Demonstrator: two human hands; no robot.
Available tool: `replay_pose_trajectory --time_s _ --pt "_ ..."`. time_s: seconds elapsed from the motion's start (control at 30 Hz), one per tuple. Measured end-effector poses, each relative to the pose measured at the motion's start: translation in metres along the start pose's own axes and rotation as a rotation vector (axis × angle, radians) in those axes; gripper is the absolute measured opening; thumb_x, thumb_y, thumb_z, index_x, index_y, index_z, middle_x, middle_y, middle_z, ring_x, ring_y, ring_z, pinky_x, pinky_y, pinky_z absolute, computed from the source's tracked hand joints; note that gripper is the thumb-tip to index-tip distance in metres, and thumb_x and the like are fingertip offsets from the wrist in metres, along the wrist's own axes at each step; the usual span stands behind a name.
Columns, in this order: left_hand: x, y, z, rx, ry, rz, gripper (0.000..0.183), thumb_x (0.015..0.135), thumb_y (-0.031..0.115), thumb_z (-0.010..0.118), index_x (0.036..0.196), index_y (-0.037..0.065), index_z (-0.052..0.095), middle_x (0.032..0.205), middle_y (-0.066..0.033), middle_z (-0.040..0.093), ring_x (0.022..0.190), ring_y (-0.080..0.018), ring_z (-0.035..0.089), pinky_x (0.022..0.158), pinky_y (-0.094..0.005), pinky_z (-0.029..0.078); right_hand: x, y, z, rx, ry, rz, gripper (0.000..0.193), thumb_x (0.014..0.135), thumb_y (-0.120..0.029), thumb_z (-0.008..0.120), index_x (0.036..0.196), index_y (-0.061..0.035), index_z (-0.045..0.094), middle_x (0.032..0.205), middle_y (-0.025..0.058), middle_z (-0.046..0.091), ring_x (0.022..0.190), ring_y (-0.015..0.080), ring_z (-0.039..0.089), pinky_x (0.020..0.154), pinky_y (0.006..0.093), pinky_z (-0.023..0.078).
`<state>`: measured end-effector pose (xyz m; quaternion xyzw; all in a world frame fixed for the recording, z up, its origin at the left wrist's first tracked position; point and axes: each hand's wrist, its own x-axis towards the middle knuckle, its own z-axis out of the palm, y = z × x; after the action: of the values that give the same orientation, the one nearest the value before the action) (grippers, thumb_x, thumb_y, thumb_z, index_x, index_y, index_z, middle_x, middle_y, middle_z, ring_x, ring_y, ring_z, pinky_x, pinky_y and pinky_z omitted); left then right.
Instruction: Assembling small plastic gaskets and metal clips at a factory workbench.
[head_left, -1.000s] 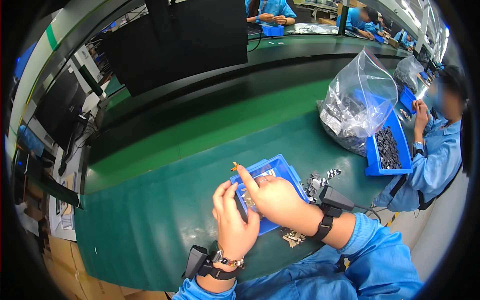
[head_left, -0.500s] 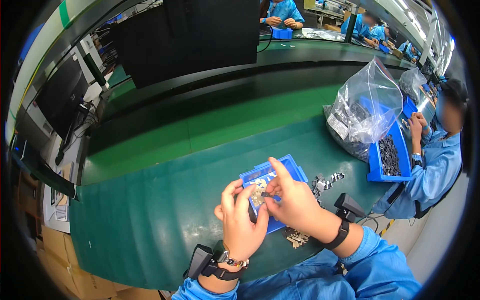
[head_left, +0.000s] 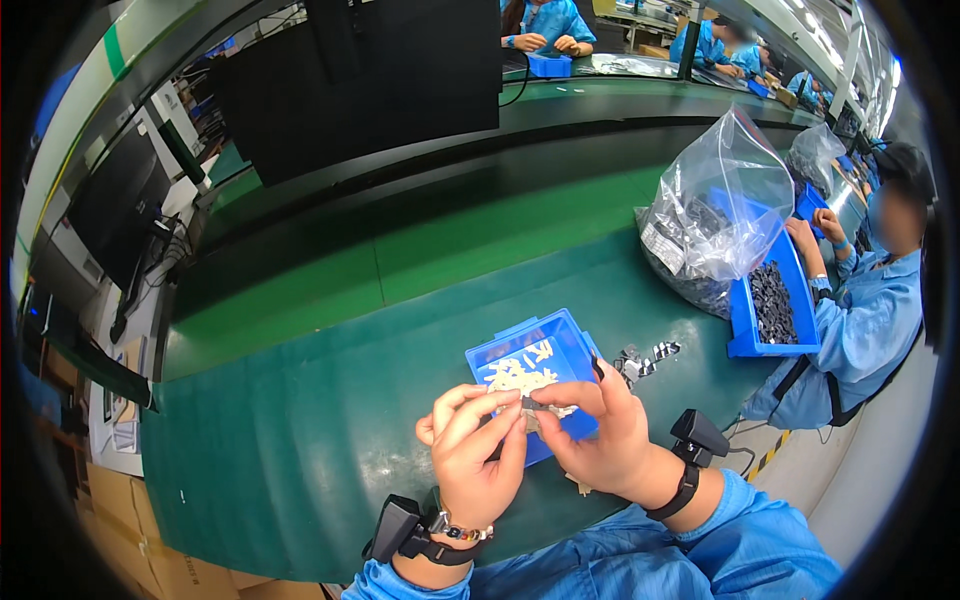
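Observation:
A small dark grey piece (head_left: 530,403) is pinched between the fingertips of both hands, over the near part of a shallow blue bin (head_left: 572,352). My left hand (head_left: 472,455) grips its left side with thumb and fingers. On the other side, my right hand (head_left: 612,440) holds it between thumb and index finger. Something dark shows at another right fingertip; I cannot make out what. Inside the bin lie many small cream-coloured pieces (head_left: 515,376), partly hidden by my hands.
Small black and silvery parts (head_left: 640,365) lie right of the bin. Farther right stand a clear plastic bag (head_left: 690,240) of dark parts and a blue tray (head_left: 775,350) of black pieces, beside a co-worker (head_left: 870,310). A large black panel (head_left: 355,90) rises at the back.
My right index finger, raised before, has come down onto the dark piece, and my right hand has shifted slightly right and down. More cream pieces show. The co-worker's hands have moved.

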<state>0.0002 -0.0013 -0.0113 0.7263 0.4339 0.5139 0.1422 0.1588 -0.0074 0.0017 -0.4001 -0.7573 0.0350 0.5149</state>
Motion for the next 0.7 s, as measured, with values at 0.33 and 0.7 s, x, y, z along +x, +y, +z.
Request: replay_pose_trajectory --time_s 0.33,0.7 --pt "-0.0023 -0.0032 0.0015 -0.139 0.042 -0.099 0.012 0.075 0.008 0.079 0.086 0.009 0.076 0.091 -0.0005 0.075 0.097 -0.0218 0.066 0.087 -0.0333 0.033 -0.0018 -0.0028 0.0005 -0.072 0.027 -0.129 0.086 0.079 0.006 0.072 0.146 0.0035 0.019 0.094 0.0140 0.073 0.076 0.0261 0.074 0.063 0.0324 0.059" --pt "0.0013 0.0016 -0.0008 -0.105 -0.024 -0.134 0.010 0.078 0.002 0.073 0.087 0.007 0.075 0.089 -0.0028 0.074 0.096 -0.0214 0.061 0.085 -0.0341 0.036 -0.0088 -0.0007 0.0054 -0.010 0.072 -0.046 0.081 0.078 0.006 0.074 0.144 0.0036 0.027 0.091 0.0126 0.074 0.072 0.0258 0.073 0.064 0.0327 0.059"
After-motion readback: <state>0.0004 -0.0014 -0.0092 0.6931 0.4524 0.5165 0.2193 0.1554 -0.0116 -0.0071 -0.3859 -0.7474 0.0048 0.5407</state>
